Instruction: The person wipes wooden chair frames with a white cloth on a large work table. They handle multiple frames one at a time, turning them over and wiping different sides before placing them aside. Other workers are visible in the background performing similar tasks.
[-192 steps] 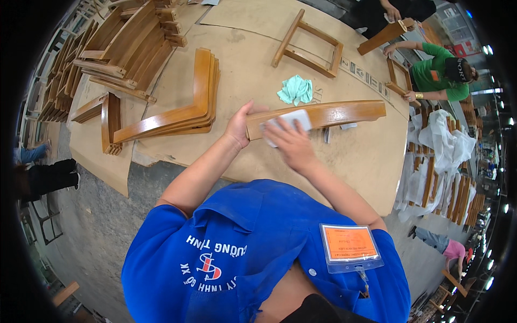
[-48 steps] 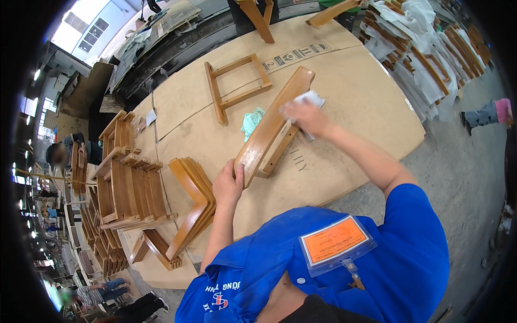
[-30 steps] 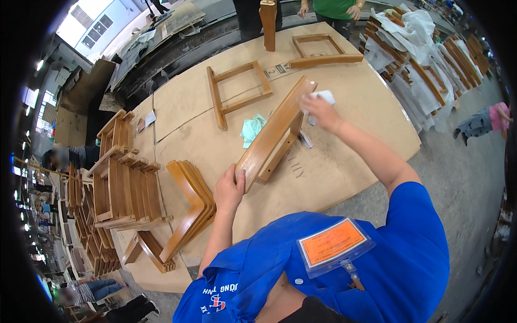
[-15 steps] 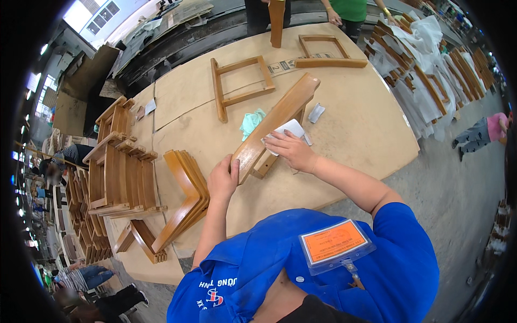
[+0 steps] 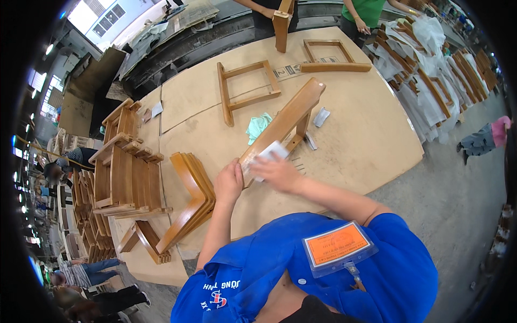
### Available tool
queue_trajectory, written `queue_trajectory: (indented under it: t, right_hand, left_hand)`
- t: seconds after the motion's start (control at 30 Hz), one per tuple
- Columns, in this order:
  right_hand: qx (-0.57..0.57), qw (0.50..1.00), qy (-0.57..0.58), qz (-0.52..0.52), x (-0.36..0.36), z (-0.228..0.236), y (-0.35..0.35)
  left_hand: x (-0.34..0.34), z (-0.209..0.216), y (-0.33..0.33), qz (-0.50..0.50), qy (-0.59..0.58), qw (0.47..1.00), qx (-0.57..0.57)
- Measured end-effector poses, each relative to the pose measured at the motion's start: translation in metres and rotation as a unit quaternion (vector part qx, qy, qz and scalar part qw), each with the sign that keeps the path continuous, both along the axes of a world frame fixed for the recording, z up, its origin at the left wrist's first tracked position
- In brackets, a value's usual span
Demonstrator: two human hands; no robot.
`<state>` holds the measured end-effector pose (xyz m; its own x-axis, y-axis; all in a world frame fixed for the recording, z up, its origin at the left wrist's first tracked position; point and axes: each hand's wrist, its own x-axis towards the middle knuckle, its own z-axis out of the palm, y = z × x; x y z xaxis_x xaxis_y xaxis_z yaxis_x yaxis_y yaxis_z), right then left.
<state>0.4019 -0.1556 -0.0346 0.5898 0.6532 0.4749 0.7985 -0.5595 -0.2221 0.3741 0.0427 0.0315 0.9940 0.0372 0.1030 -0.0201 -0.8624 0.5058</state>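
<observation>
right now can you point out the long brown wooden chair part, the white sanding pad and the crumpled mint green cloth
long brown wooden chair part [image 5: 288,119], head view, middle of its broad face
white sanding pad [image 5: 270,152], head view, upper edge above fingers
crumpled mint green cloth [image 5: 257,126], head view, its centre

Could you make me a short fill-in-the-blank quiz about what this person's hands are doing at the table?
1. The left hand steadies the near end of a long ____ part.
2. The right hand presses a small ____ pad onto that part.
3. A crumpled ____ cloth lies just beyond the part on the table.

Missing words: wooden; white; green
</observation>
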Motion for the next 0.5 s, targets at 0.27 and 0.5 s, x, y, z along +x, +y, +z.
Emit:
queue_trajectory:
  t: [0.27, 0.5]
  right_hand:
    - [0.040, 0.958, -0.004, -0.284, 0.111, 0.019, -0.104]
    - [-0.016, 0.999, -0.029, -0.005, 0.018, 0.001, -0.007]
  left_hand:
    - [-0.003, -0.003, -0.003, 0.001, -0.016, 1.000, 0.018]
    - [-0.005, -0.008, 0.053, -0.053, 0.201, 0.957, -0.201]
